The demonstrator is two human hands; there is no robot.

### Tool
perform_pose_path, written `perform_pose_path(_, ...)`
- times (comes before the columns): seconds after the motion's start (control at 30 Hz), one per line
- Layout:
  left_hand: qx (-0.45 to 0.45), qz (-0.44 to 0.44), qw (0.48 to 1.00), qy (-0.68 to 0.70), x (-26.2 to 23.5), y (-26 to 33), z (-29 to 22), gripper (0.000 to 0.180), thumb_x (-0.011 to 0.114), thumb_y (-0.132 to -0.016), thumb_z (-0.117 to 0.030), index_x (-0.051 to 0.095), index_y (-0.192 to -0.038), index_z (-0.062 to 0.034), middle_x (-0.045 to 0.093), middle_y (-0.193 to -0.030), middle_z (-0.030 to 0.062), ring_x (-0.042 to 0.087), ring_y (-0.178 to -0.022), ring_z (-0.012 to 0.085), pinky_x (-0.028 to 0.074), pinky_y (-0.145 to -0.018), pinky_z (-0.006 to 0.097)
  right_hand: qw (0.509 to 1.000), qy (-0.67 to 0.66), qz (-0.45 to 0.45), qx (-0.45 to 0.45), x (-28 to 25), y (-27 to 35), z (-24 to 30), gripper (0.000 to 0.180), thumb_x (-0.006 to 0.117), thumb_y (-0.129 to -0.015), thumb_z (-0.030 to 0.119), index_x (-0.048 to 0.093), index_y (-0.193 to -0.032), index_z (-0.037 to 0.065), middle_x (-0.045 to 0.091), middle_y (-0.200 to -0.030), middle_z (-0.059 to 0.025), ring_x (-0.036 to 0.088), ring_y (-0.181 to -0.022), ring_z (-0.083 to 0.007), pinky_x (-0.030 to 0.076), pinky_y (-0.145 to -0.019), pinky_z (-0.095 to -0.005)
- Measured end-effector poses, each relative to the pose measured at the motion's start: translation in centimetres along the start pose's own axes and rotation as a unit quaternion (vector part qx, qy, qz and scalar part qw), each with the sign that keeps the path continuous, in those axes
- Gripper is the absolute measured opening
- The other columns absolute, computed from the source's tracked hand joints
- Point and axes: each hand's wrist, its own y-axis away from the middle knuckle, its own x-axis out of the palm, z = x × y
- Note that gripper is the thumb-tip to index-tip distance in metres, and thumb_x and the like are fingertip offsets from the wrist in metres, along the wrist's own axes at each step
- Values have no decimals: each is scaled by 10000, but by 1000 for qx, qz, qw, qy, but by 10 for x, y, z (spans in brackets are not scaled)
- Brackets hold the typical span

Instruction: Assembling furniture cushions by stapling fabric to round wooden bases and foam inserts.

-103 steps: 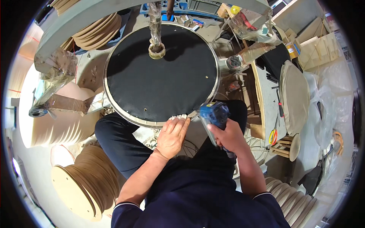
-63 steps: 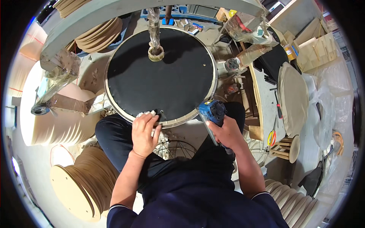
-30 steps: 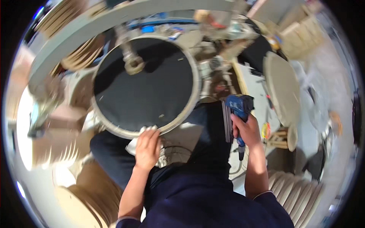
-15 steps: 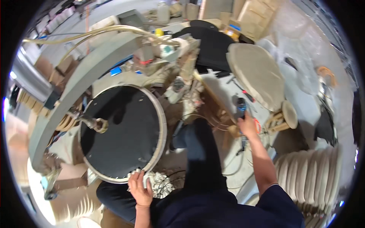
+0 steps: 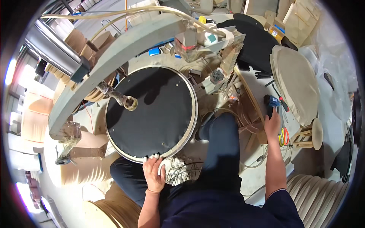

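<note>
Black disc [image 5: 159, 119]: my left hand [image 5: 153, 174], thumb apart, touches its rim [image 5: 194, 114]; my right hand [image 5: 271, 124] (clamped? I cannot tell) meets the blue tool [image 5: 272, 100].

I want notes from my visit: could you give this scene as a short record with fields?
Left hand: at the near edge of the black-covered round panel
Right hand: at the blue staple gun; grip unclear
Beside the gun: red-handled tool
Near right hand: scissors with yellow and red loops
Upper left: curved grey beam
</note>
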Motion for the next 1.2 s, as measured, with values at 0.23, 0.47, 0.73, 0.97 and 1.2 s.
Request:
perform_pose_path(0.23, -201, -153, 967, 26, -13, -8, 54, 391, 624, -1011, -84, 590, -1386, 23, 591, -1403, 216, 527, -1344, 391, 369, -1186, 474, 980, -186, 36, -57, -45, 27, 87, 446, 672, -996, 175, 557, -1389, -3, 603, -1364, -231, 556, -1295, -414, 425, -1134, -476)
perform_pose_path(0.47, -333, -241, 902, 127, -31, -87, 140, 535, 592, -1075, -284, 508, -1479, 56, 521, -1531, 220, 476, -1440, 322, 320, -1225, 403, 918, -364, 109, -118, -36, 51, 197, 355, 686, -992, 146, 606, -1303, -3, 642, -1254, -217, 605, -1185, -409, 478, -1035, -454)
perform_pose_path(0.73, -288, -193, 934, -85, -6, -123, 182, 508, 633, -1031, -263, 544, -1390, 85, 532, -1471, 296, 463, -1408, 452, 341, -1212, 513, 898, -384, 145, -158, -18, 38, 279, 366, 710, -973, 118, 634, -1317, 20, 670, -1219, -173, 673, -1124, -297, 530, -962, -376)
perform_pose_path(0.97, -273, -223, 927, -126, -1, -125, 170, 527, 669, -995, -237, 532, -1408, 60, 551, -1430, 280, 498, -1353, 459, 373, -1172, 533, 898, -355, 141, -218, 20, -17, 347, 456, 732, -967, 242, 611, -1327, -11, 645, -1193, -204, 641, -1100, -346, 522, -961, -411)
perform_pose_path(1.2, -276, -238, 925, -107, 1, -124, 157, 515, 673, -980, -233, 546, -1378, 68, 557, -1399, 272, 507, -1313, 455, 385, -1143, 532, 930, -267, 151, -201, 69, -64, 403, 379, 698, -954, 266, 661, -1211, -10, 627, -1159, -259, 584, -1111, -464, 482, -962, -544)
